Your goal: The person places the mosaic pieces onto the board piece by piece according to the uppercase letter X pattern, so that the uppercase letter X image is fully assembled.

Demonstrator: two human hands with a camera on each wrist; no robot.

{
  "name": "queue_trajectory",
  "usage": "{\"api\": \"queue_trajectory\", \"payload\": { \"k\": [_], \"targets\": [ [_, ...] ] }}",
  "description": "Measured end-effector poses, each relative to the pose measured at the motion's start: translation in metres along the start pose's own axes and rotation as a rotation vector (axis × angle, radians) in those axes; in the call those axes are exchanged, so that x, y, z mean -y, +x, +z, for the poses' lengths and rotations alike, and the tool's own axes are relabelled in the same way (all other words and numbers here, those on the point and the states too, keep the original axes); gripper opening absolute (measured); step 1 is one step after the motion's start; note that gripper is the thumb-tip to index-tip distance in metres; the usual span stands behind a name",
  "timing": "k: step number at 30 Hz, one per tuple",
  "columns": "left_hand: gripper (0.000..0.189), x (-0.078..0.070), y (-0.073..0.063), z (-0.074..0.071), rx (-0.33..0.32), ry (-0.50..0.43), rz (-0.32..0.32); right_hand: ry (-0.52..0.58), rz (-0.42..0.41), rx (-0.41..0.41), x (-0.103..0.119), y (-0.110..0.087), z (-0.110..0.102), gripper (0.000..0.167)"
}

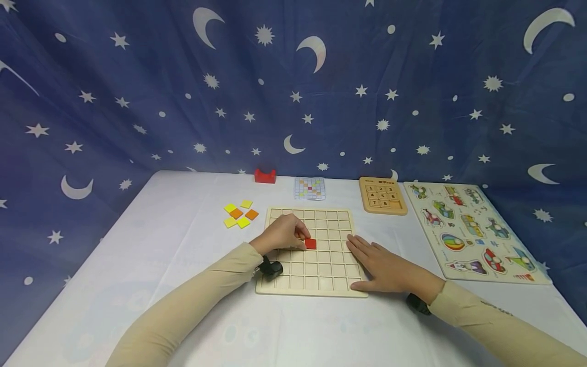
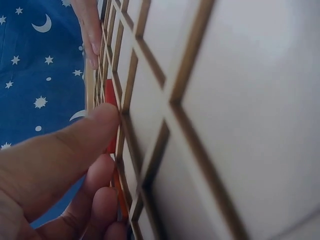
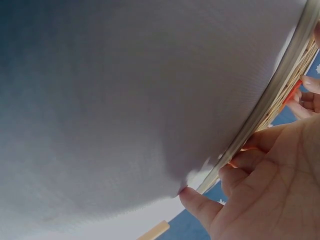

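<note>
A wooden grid board (image 1: pixel 324 283) lies on the white table. Near its middle, my left hand (image 1: pixel 285 233) pinches a red square tile (image 1: pixel 310 243) at the tile's left side. From the left wrist, the thumb (image 2: pixel 75 145) and fingertips meet at the red tile (image 2: pixel 110 90), low against the grid. An orange edge (image 2: pixel 121 195) shows below those fingers; I cannot tell whether it is held. My right hand (image 1: pixel 384 267) rests along the board's right edge with its fingers extended. In the right wrist view, that hand (image 3: pixel 272 185) touches the board's rim (image 3: pixel 260 107).
Left of the board lie several yellow tiles (image 1: pixel 243 223) and orange tiles (image 1: pixel 251 214). Behind it are a red holder (image 1: pixel 265 176) and a coloured pattern card (image 1: pixel 309 188). A wooden number puzzle (image 1: pixel 382 195) and a large picture puzzle board (image 1: pixel 472 234) lie to the right.
</note>
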State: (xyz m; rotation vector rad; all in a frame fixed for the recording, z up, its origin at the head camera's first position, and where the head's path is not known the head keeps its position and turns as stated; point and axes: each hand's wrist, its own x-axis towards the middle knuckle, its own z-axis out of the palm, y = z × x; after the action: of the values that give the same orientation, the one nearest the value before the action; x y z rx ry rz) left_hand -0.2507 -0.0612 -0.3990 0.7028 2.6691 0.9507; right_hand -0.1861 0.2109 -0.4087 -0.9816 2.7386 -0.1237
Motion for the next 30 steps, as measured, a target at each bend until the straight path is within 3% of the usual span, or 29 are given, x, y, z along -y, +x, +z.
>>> {"api": "queue_trajectory", "payload": {
  "k": [8, 17, 24, 30],
  "targets": [
    [0.017, 0.0, 0.001, 0.001, -0.004, 0.028, -0.002, 0.01, 0.021, 0.018, 0.0, 0.001, -0.001, 0.102],
    [0.017, 0.006, -0.002, -0.006, -0.001, -0.025, 0.032, -0.003, 0.01, 0.005, 0.0, -0.001, -0.001, 0.101],
    [0.022, 0.016, -0.006, -0.016, 0.018, -0.117, -0.032, -0.002, 0.005, 0.006, 0.001, -0.002, -0.002, 0.101],
    [0.023, 0.028, -0.016, -0.025, 0.002, -0.117, -0.031, -0.042, -0.001, -0.003, 0.0, -0.001, -0.001, 0.101]
  ]
}}
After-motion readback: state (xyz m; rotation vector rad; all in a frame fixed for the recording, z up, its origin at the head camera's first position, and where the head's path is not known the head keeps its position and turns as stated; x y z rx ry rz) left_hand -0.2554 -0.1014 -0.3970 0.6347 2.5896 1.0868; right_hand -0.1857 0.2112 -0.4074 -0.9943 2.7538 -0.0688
